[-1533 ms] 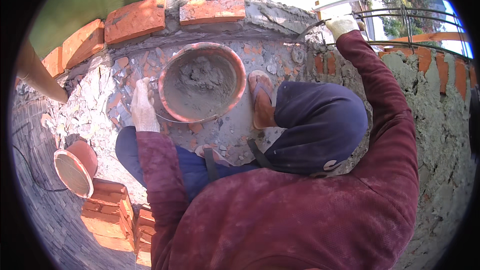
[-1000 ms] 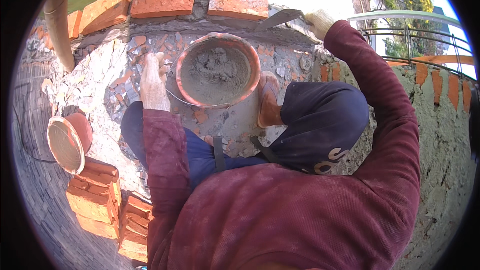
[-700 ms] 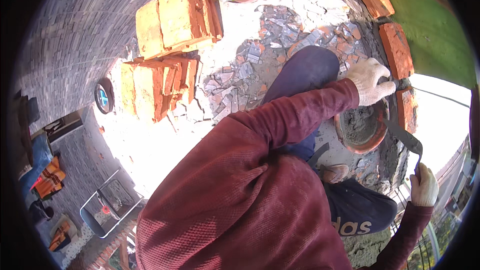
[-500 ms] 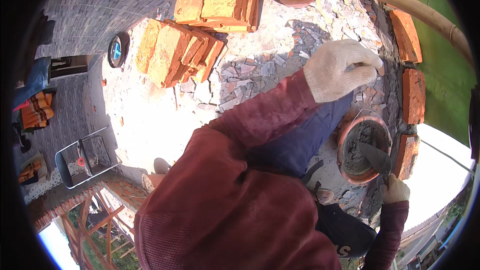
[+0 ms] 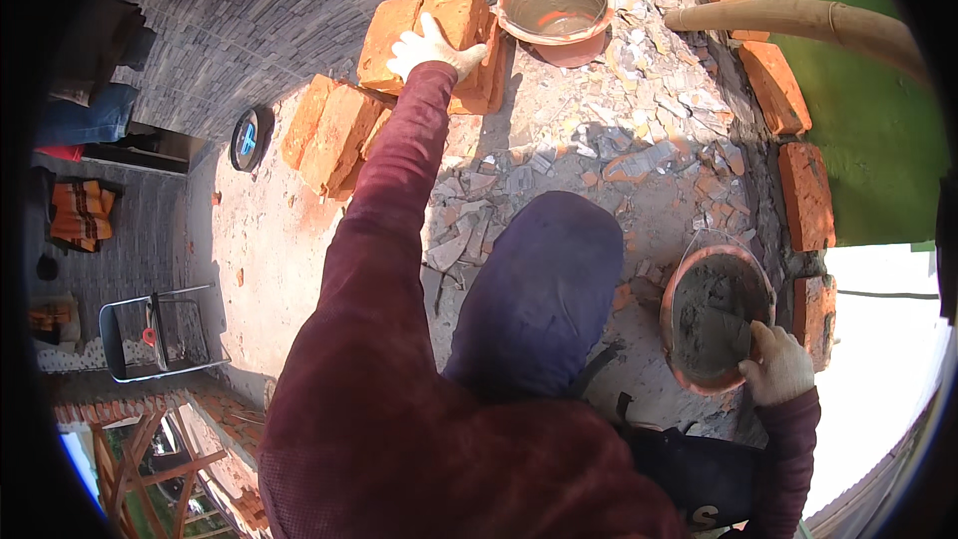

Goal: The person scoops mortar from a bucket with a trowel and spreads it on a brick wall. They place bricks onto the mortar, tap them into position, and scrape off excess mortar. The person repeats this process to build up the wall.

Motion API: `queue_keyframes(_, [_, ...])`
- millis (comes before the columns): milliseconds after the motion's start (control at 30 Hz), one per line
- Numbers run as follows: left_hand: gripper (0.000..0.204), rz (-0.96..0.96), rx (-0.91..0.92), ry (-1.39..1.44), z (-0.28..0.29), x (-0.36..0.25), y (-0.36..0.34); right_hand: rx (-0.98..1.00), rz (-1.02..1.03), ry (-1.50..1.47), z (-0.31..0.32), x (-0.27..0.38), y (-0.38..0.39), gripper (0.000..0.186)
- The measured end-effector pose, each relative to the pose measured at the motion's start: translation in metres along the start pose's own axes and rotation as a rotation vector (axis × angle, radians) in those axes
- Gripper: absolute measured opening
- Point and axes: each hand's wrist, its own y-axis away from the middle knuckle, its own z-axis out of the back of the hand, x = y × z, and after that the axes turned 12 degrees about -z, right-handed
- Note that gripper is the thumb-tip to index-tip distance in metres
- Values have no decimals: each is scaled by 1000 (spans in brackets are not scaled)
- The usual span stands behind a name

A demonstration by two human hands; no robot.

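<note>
Your left gloved hand is over the brick stack, fingers spread wide, nothing pinched, contact hard to confirm; a second bucket stands just beside that stack. Your right gloved hand is curled at the mortar bucket's near-right rim, closed on the trowel, handle hidden, blade down in the wet mortar inside.

Strong sunlight across the floor, washed-out white glare at lower right, black corners, fisheye-bent edges
</note>
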Motion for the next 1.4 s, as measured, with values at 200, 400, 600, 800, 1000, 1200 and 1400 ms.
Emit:
queue_keyframes(200, [116,-10,-4,-67,6,-17,21,-9,42,-157,22,12,14,59])
queue_keyframes(400, [112,-408,-292,-62,16,49,65,56,59,-35,17,5,11,57])
queue_keyframes(600, [154,-33,121,240,25,241,102,81,154,-161,16,8,3,52])
queue_keyframes(800, [151,-33,-28,107,-16,255,140,31,199,-137,20,19,-14,53])
queue_keyframes(1000, [143,73,54,114,22,257,132,15,279,-220,16,21,-24,58])
queue_keyframes(1200, [151,63,73,57,-1,237,164,-95,380,-138,12,12,-29,51])
queue_keyframes(1400, [139,322,-76,362,6,216,172,-45,304,-182,7,0,-29,53])
